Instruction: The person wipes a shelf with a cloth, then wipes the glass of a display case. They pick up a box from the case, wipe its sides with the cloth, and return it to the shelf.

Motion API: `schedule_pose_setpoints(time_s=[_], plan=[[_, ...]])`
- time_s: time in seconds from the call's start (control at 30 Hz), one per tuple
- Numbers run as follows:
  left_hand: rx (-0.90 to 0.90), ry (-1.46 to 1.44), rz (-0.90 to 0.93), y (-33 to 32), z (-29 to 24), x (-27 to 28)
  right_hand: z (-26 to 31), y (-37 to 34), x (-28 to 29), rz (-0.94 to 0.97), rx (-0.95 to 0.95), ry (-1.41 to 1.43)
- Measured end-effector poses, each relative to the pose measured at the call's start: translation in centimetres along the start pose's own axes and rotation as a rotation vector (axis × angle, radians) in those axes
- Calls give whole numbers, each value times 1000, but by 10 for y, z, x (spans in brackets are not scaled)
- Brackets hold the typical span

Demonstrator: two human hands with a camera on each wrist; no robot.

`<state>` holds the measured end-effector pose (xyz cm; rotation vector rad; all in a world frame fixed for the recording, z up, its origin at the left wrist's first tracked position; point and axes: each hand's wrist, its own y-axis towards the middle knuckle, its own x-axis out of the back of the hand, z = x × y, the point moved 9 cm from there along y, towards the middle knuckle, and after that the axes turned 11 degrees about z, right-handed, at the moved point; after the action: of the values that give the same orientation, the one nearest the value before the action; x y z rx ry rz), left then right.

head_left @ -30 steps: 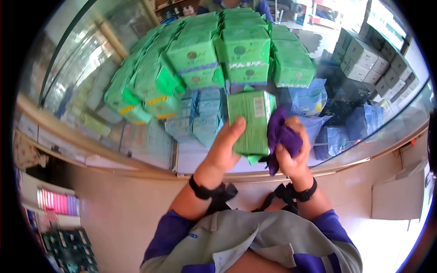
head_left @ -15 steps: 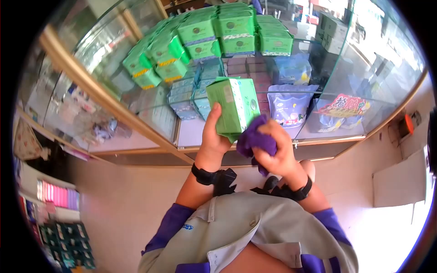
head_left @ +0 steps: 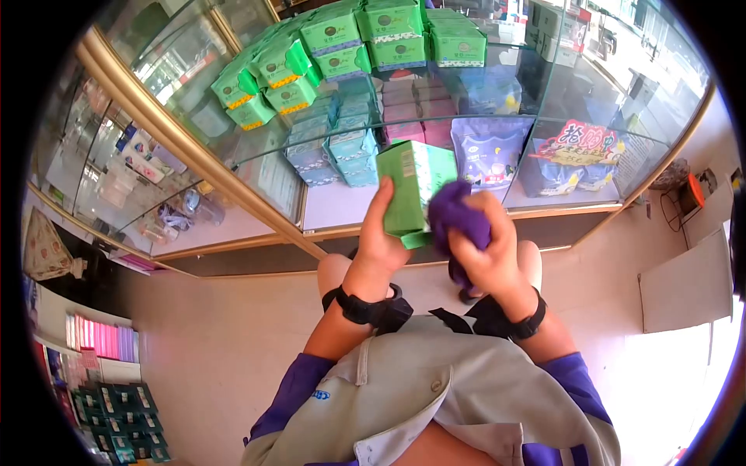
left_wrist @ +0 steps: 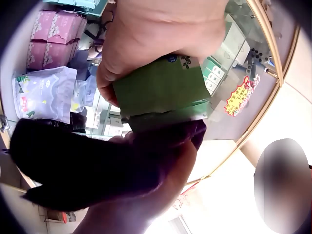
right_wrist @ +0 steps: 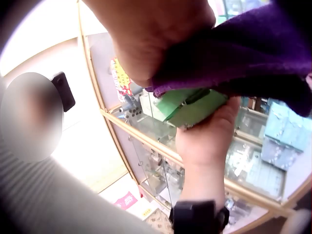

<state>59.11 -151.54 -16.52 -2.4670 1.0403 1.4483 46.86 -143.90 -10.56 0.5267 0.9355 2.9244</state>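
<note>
My left hand (head_left: 381, 237) grips a green box (head_left: 401, 190) from its left side and lower end, holding it tilted before the glass front of the display case. In the right hand (head_left: 497, 252) is a bunched purple cloth (head_left: 458, 217), which lies against the box's right side. The left wrist view shows a broad green face of the box (left_wrist: 161, 90), with the cloth at its lower edge. Seen from the right wrist, the cloth (right_wrist: 234, 56) covers much of the box, leaving its green end flaps (right_wrist: 195, 108) visible above the left hand (right_wrist: 207, 141).
Stacked green packages (head_left: 338, 35) stand on the glass case. Inside are pale blue packs (head_left: 350, 147), pink packs (head_left: 435, 113), a lavender pouch (head_left: 489, 155) and a bright sign (head_left: 579, 144). A gold frame post (head_left: 194, 147) rises at left. Dark green boxes (head_left: 120, 415) stand on the floor side.
The box has turned in the left hand, from a barcoded face to its green side and white patterned edge. The cloth has shifted along its right side. The green stack appears higher in view.
</note>
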Motion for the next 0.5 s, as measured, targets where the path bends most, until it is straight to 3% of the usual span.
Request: schedule_pose_setpoints(time_s=[0.07, 0.13, 0.17, 0.27, 0.33, 0.5], plan=[[1, -15, 43, 6, -7, -8, 0, -1, -2, -7, 81, 0], [-26, 38, -52, 10, -11, 3, 7, -2, 8, -157, 138, -18], [-40, 100, -82, 14, -10, 5, 25, 6, 11, -129, 264, -124], [-63, 40, 10, 21, -12, -10, 48, 25, -7, 0, 331, -284], [-61, 39, 67, 27, -12, -10, 27, 26, -16, 20, 327, -287], [-126, 107, -23, 33, -19, 9, -38, 22, -8, -12, 100, -263]])
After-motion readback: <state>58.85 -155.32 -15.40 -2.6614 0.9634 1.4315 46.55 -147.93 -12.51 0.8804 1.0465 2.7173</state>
